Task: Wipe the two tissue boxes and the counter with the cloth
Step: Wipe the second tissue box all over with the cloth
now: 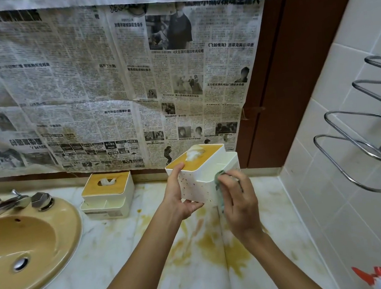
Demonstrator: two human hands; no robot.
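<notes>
At frame centre, the left hand (179,194) grips the lifted tissue box (203,174) by its side; the right hand (239,201) presses the cloth (220,176) against it. Probably light, rigid, smooth plastic. The second box (107,195) sits left on the stained table (199,252).

The scene is evenly and fairly brightly lit with soft, slightly warm light, seemingly from overhead, and no hard shadows fall anywhere. White glare patches sit on the glossy pale marble counter (118,263) at the bottom edge, and small highlights glint on the chrome tap (11,204) and the bent chrome wire rack (364,148). Wide-angle distortion bows straight lines near the borders, so the white wall tiles (351,123) splay outward on the right. Fine print on the yellowed newspaper sheets (104,83) is soft and smeary. The red-and-white spray bottle nozzle (374,277) in the lower right corner is blurred.
</notes>
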